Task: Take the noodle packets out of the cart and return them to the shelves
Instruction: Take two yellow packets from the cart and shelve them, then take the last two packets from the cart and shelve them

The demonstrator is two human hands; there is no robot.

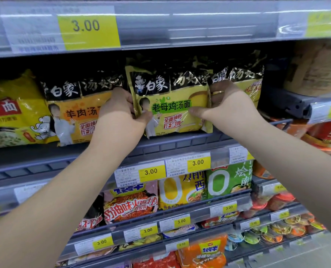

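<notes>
A yellow and black noodle packet [172,101] with a green label stands upright on the middle shelf [160,146]. My left hand [120,113] grips its left edge, thumb on the front. My right hand [222,105] pinches its right edge, thumb across the front. An orange packet of the same brand [77,105] stands to its left, and another yellow one [246,82] sits behind my right hand. The cart is out of view.
A yellow packet [11,113] sits at far left on the same shelf. Price tags reading 3.00 [151,172] line the shelf rails. Lower shelves hold more noodle packets [131,204] and bowl noodles [276,231]. The upper shelf's rail [160,24] hangs close above.
</notes>
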